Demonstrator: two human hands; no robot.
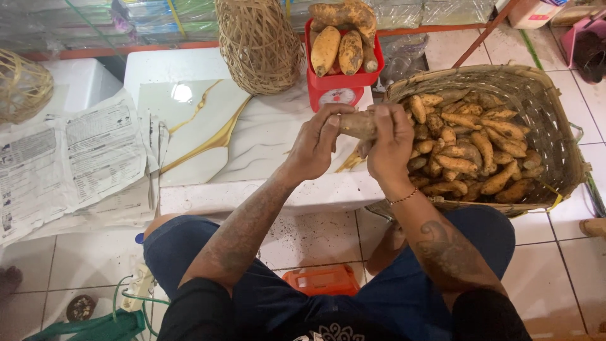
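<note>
While you sit at white marble-top table [265, 136], left hand [315, 144] and right hand [388, 142] both clamp one sweet potato [357, 124] at frame centre, fingers wrapped round. Woven basket [555, 126] of sweet potatoes at 3 o'clock. Red scale [338, 88], loaded, at 12. Newspaper [69, 164] at 9.

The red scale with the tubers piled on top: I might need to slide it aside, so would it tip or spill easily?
Probably top-heavy: the red scale carries several large tubers stacked above its tray rim. A quick push could likely roll the upper ones off, as they are rounded and loosely piled. The marble-patterned tabletop looks smooth, so the base may slide rather than grip.
</note>
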